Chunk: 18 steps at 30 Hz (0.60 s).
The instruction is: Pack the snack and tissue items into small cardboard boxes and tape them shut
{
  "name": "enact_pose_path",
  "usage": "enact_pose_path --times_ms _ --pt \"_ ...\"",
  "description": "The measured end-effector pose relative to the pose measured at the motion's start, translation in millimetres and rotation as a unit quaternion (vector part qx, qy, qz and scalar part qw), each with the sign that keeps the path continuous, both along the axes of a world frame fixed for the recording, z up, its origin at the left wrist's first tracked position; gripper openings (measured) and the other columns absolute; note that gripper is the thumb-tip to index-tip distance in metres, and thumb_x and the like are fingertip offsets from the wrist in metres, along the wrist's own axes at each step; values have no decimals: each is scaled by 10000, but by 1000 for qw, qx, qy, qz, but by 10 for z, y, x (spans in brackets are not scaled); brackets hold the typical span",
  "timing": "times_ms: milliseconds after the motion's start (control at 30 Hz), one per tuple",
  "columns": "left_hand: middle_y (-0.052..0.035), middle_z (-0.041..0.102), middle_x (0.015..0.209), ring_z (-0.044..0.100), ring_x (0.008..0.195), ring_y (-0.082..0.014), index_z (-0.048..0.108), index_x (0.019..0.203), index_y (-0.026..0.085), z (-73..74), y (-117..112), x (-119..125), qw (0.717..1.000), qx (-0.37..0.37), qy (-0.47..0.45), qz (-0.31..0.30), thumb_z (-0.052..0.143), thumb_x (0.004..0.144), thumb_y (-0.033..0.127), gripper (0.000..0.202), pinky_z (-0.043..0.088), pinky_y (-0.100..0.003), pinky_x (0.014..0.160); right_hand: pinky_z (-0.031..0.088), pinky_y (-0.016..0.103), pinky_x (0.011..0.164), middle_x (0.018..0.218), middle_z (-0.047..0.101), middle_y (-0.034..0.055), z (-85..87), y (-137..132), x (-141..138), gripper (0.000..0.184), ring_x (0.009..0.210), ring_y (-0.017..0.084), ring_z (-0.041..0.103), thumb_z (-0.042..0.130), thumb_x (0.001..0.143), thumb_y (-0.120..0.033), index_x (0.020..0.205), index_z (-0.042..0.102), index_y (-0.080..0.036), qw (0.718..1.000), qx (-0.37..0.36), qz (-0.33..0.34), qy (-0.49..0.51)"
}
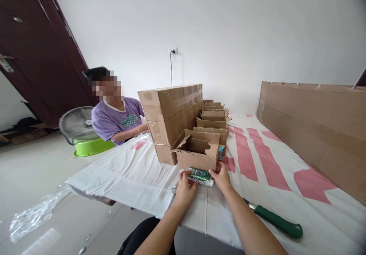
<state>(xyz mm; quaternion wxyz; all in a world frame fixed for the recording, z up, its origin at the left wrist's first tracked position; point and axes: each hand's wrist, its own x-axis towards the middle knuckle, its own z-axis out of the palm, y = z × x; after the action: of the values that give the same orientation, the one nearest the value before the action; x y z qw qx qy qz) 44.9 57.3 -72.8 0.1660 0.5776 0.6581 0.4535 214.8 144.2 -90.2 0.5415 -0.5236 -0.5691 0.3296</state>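
Just below the near wall of the open box (pixel 196 160), a green packet (pixel 200 174) lies on a white pack (pixel 206 182) over the cloth (pixel 137 175). Long axis of the packet: left to right, roughly along that wall, right end slightly nearer the wearer. Left hand (pixel 185 188): at the left end, fingertips on the packet, thumb set apart on the near side; whether clamped, cannot tell. Right hand (pixel 221 175): thumb by the right end, fingers at the box's near right corner; a firm hold cannot be confirmed. Neither hand is clearly nearer; the packet lies between them.
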Motion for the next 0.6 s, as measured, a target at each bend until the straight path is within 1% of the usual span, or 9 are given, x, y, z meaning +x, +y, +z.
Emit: enact_pose_path --times_ms 100,233,367,467,600 --pt "-71 479 1187 628 733 -131 464 1077 212 3 1 -2 1000 -3 2 -1 585 783 140 327 512 -353 847 538 332 636 861 734 52 5 -1 -2 475 735 232 698 722 613 -361 1025 550 -198 1000 1 2 -1" --pt "-87 473 1216 627 752 -133 465 1097 203 9 -3 3 1000 -8 9 -3 577 785 137 338 504 -348 858 527 342 646 835 723 61 7 4 -3 475 716 237 683 721 604 -354 1018 559 -186 1000 0 -9 -8" --pt "-81 481 1220 630 753 -131 465 1101 208 19 -12 12 1000 -9 12 0 584 781 132 350 503 -331 860 524 339 651 817 719 44 1 11 -2 463 725 239 682 733 598 -350 1005 563 -206 1000 4 -16 -10" --pt "-81 478 1213 624 748 -129 464 1094 210 25 -15 16 1000 -9 10 2 589 777 111 354 505 -339 867 530 331 648 822 723 37 -7 14 -1 445 737 236 690 728 606 -350 997 561 -217 1000 9 -12 -8" --pt "-83 469 1219 625 767 -133 465 1089 212 20 -15 19 1000 -7 4 -1 588 780 104 350 506 -344 870 538 341 659 843 726 51 -35 29 1 464 744 241 692 722 606 -373 1006 556 -209 1000 12 -5 -6"
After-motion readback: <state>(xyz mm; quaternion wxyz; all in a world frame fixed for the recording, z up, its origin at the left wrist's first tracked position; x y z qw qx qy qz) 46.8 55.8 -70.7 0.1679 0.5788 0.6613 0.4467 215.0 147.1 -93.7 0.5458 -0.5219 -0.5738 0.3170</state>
